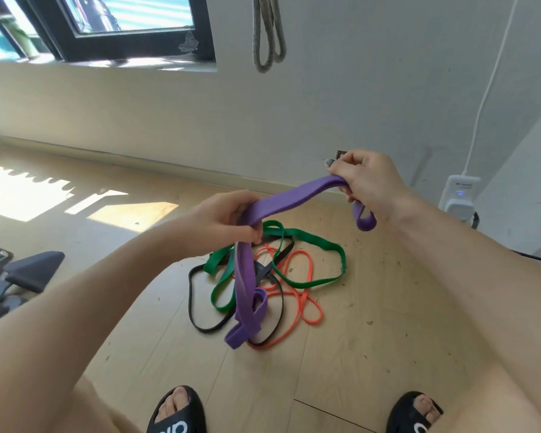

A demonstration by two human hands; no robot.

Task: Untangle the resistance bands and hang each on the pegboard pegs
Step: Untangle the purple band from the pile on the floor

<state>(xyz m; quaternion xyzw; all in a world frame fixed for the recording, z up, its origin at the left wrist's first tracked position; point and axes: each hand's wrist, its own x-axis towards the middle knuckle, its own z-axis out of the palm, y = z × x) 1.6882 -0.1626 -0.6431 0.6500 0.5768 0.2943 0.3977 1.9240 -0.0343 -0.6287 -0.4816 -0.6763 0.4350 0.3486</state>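
Both the left hand (228, 218) and the right hand (367, 179) clench a wide purple rubber band (289, 198) lifted taut (its lower end trails into the floor tangle).

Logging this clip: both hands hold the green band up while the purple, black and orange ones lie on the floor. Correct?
Not quite. In the head view the left hand and right hand hold the purple band; the green band lies on the floor with the black band and orange band.
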